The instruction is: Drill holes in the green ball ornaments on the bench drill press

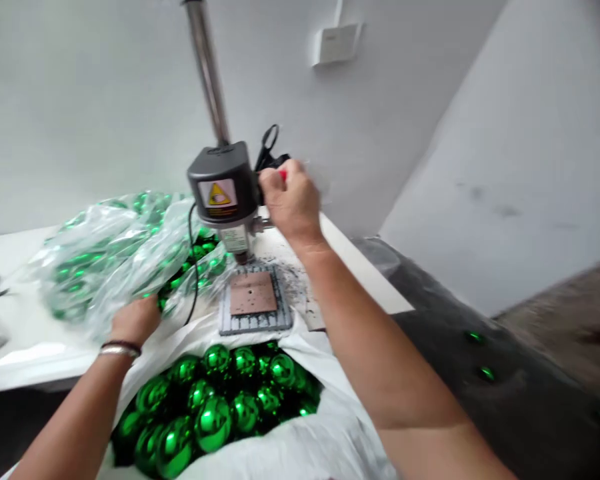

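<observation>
Glossy green balls (200,252), round, with no long axis; lying to the left of the machine, partly bared at the mouth of a clear, crumpled plastic bag (125,287).

Left hand (137,320): the nearer of the two hands to these balls, which lie just beyond it, up and to the right, toward the machine. Fingers hidden at the bag's mouth; cannot tell whether they grip a ball or are spread. Dark and pale bands at the wrist.

Dark grey boxy machine (225,187), the landmark: yellow warning label on its front, blunt dark tip pointing down, mounted on a shiny metal column (207,73) rising above it.

Right hand (295,203): at the machine's right side, fingers curled tight around a red-ended handle (283,175), mostly covered; its axis cannot be told.

Copper-brown square plate (253,293) with a small dark hole: below the machine's tip and apart from it, on a grooved grey metal base (257,325).

White woven-looking sack (300,453), opened on the machine's near side, holding many larger-looking glossy green balls (215,423).

White tabletop (360,273): under the machine, dark crumbs strewn beside the base.

Stray green balls (487,373): on the dark floor, well to the machine's right.
</observation>
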Available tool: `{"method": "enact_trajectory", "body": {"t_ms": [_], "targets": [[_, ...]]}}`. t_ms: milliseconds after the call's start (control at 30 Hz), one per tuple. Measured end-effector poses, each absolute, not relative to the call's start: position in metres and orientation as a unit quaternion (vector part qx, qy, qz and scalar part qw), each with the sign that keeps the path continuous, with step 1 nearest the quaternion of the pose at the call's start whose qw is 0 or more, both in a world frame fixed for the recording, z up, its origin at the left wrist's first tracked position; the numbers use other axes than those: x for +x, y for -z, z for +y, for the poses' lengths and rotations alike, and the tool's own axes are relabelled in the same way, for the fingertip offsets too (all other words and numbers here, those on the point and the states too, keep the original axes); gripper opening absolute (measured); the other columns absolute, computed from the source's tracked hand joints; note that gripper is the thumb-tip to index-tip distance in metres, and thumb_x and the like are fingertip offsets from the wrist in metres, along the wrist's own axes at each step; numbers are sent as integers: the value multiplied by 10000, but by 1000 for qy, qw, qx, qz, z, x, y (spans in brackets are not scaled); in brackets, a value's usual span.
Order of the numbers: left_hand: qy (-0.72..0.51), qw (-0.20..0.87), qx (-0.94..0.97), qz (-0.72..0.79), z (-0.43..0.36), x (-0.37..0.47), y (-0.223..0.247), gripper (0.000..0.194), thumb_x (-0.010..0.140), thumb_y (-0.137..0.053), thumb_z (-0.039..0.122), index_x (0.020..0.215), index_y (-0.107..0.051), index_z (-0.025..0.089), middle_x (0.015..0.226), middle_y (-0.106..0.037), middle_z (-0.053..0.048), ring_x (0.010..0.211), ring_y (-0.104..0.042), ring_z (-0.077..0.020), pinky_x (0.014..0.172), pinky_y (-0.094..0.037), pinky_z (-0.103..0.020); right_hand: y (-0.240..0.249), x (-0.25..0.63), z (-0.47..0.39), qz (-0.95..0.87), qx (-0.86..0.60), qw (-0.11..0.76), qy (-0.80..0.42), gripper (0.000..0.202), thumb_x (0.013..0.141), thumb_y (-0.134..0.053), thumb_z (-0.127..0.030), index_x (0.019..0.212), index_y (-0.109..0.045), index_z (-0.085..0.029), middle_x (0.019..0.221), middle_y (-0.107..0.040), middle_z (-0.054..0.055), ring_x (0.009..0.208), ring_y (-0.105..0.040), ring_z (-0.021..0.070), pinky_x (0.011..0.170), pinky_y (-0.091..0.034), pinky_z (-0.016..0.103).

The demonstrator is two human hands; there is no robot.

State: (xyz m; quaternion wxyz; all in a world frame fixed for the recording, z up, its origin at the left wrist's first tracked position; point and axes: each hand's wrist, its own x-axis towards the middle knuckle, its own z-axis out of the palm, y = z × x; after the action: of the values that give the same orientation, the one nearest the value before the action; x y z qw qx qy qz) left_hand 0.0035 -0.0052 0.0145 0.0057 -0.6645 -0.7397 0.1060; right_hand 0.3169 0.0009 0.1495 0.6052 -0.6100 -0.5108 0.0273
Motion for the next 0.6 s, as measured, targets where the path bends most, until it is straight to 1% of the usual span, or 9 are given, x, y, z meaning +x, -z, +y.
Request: {"method": "enact_trajectory", "body": {"t_ms": [33, 100, 167, 200, 267, 367, 433, 533, 600], "targets": [[-94, 20, -662, -743, -5, 8, -19, 341, 834, -381, 185, 979, -689, 206, 1018, -725, -149, 933, -682, -317, 718, -516, -367, -148, 317, 2, -507, -596, 622, -15, 251, 850, -532, -331, 690, -403, -187, 573, -355, -49, 549, -284, 67, 732, -424, 283], [-49, 40, -668, -742, 3, 17, -28, 415, 829, -368, 137, 1133, -645, 196, 1063, -711, -148, 961, -678, -284, 754, -514, -335, -146, 317, 5, -501, -581, 641, -7, 245, 832, -548, -291, 666, -405, -181, 561, -358, -55, 544, -259, 56, 691, -391, 261], [-3, 39, -687, -726, 18, 25, -32, 473, 832, -360, 101, 1265, -551, 117, 1104, -693, -172, 1012, -661, -259, 836, -498, -317, -146, 317, 5, -498, -582, 643, -13, 241, 821, -559, -261, 654, -407, -177, 549, -365, -59, 539, -255, 52, 644, -331, 244], [13, 37, -694, -719, 26, 28, -31, 468, 837, -367, 97, 1274, -533, 88, 1166, -667, -186, 1058, -644, -251, 877, -485, -303, -147, 317, 3, -499, -586, 639, -12, 241, 817, -565, -250, 650, -408, -176, 542, -369, -61, 535, -263, 51, 625, -301, 240], [22, 33, -699, -714, 39, 32, -27, 431, 840, -408, 114, 1251, -533, 74, 1233, -625, -195, 1087, -628, -242, 903, -471, -281, -150, 316, -1, -497, -596, 631, -6, 246, 812, -572, -231, 642, -402, -175, 531, -377, -64, 531, -279, 49, 604, -264, 239], [28, 37, -698, -714, 46, 35, -17, 354, 839, -467, 142, 1176, -563, 93, 1207, -619, -191, 1089, -618, -259, 892, -474, -294, -154, 313, -6, -480, -631, 610, -10, 272, 816, -577, -223, 631, -384, -177, 542, -394, -61, 544, -292, 46, 609, -270, 243], [53, 49, -695, -715, 46, 35, -10, 342, 863, -470, 169, 1187, -556, 104, 1191, -619, -192, 1102, -607, -276, 894, -475, -325, -154, 312, -7, -471, -649, 598, -8, 268, 822, -574, -239, 640, -389, -174, 567, -413, -57, 562, -306, 45, 629, -285, 246], [89, 49, -699, -708, 50, 27, -2, 465, 885, -497, 236, 1341, -472, 146, 1293, -570, -191, 1159, -579, -287, 941, -460, -364, -151, 312, -6, -473, -637, 609, 12, 241, 829, -556, -265, 662, -411, -168, 598, -436, -55, 586, -332, 41, 651, -300, 242], [95, 18, -711, -696, 58, 19, 1, 547, 880, -529, 281, 1407, -421, 179, 1365, -531, -180, 1197, -561, -281, 980, -442, -367, -149, 313, -4, -478, -618, 624, 22, 230, 830, -543, -267, 666, -414, -170, 601, -437, -57, 590, -337, 39, 647, -302, 237]]}}
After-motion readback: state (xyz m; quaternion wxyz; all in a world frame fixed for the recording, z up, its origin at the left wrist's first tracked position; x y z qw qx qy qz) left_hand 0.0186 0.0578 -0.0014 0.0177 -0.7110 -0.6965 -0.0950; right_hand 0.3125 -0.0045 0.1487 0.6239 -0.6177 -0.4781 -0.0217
